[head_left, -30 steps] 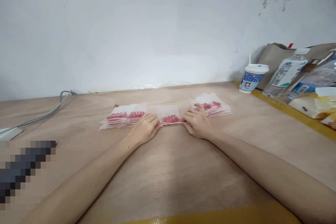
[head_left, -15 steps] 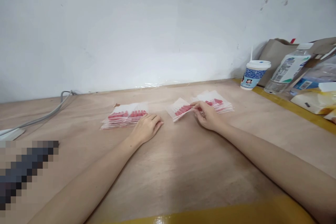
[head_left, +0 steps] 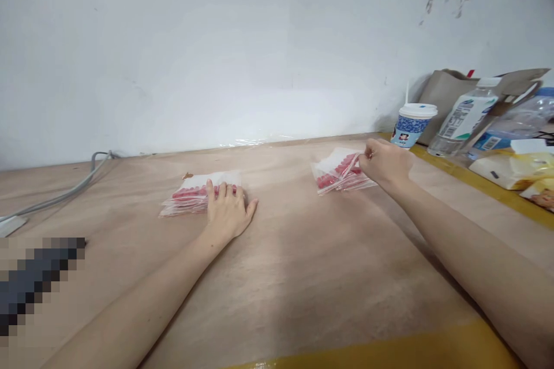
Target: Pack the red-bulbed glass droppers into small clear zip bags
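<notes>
My left hand (head_left: 228, 207) lies with fingers spread over the right part of a pile of clear plastic bags (head_left: 190, 199) holding red pieces. Its fingertips touch the top bag, and the thumb points to the right. On the right, my right hand (head_left: 385, 160) pinches the edge of a small clear bag (head_left: 346, 167) with red pieces in it. That bag is tilted over a second pile of similar bags (head_left: 357, 183). The fingers partly hide its right edge. What the red pieces are, I cannot make out.
Beyond my right hand stand a lidded paper cup (head_left: 411, 127) with a straw, a clear bottle (head_left: 465, 118), a grey-brown bag (head_left: 439, 92) and yellow-white packaging (head_left: 506, 167). A grey cable (head_left: 78, 189) runs along the left. Yellow tape (head_left: 389, 351) marks the near table edge.
My right hand has moved right with the pinched bag, from between the piles to the right pile. My left hand has spread its fingers over the left pile.
</notes>
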Demonstrator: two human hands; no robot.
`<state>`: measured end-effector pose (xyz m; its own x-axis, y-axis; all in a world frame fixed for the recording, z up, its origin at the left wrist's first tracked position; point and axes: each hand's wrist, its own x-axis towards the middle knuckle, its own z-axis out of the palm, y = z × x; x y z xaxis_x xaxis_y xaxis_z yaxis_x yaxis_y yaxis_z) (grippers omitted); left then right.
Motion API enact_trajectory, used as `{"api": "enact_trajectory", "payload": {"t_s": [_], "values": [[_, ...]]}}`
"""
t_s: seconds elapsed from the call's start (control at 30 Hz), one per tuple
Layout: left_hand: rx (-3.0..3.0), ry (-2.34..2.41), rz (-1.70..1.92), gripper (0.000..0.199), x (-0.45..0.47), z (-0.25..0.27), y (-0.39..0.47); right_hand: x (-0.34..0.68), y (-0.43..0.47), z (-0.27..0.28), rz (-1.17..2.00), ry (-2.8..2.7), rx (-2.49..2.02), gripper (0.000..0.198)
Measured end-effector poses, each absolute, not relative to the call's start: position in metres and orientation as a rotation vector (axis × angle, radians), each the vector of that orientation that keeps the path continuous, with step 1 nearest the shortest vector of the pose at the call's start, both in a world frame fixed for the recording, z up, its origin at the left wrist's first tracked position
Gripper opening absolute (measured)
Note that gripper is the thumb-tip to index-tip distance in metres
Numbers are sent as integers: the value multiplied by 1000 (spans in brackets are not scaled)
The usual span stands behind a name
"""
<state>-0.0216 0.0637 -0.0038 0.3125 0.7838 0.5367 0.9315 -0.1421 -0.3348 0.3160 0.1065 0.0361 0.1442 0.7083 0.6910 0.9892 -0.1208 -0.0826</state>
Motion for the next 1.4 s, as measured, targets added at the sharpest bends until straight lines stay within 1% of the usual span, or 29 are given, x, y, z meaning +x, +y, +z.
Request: {"api": "enact_trajectory", "payload": {"t_s": [0.1,0.17,0.23,0.3,0.4,0.5,0.6,0.67,0.73,0.8,0.9,0.93,1.0,1.13,1.23,1.4], "values": [[-2017,-1485,-351,46,-23,-5,65,327,105,48,-627,-1735,-2183,12],[-2089,-1465,-428,42,-24,-5,67,332,102,56,-528,-1871,-2348,14],[-2249,-1413,-499,38,-24,-6,69,334,99,63,-439,-1940,-2454,16],[-2455,-1307,-521,36,-23,-7,71,331,96,68,-456,-1910,-2452,15],[-2673,-1086,-547,40,-19,-6,71,317,91,70,-614,-1825,-2191,8],[-2698,-992,-677,44,-15,-6,67,294,89,65,-692,-1869,-1746,15],[-2723,-1083,-770,43,-14,-8,66,268,86,49,-626,-1993,-1366,17],[-2766,-1133,-806,37,-14,-10,67,249,81,33,-492,-2037,-1213,16],[-2762,-1155,-859,30,-14,-13,68,231,73,17,-298,-2056,-1137,15],[-2708,-1185,-927,30,-13,-14,67,217,65,3,-140,-2148,-1060,14],[-2653,-1218,-981,35,-12,-14,65,205,57,-10,-19,-2279,-984,26],[-2655,-1221,-983,36,-12,-14,64,204,56,-12,-2,-2293,-981,29],[-2717,-1201,-957,36,-12,-12,63,205,56,-13,7,-2281,-999,29],[-2874,-1116,-922,28,-13,-11,64,211,61,-16,-51,-2255,-1036,18],[-2918,-1061,-898,27,-14,-10,63,216,65,-19,-86,-2240,-1006,10],[-2920,-1023,-882,25,-14,-11,63,221,70,-19,56,-2215,-869,12]]}}
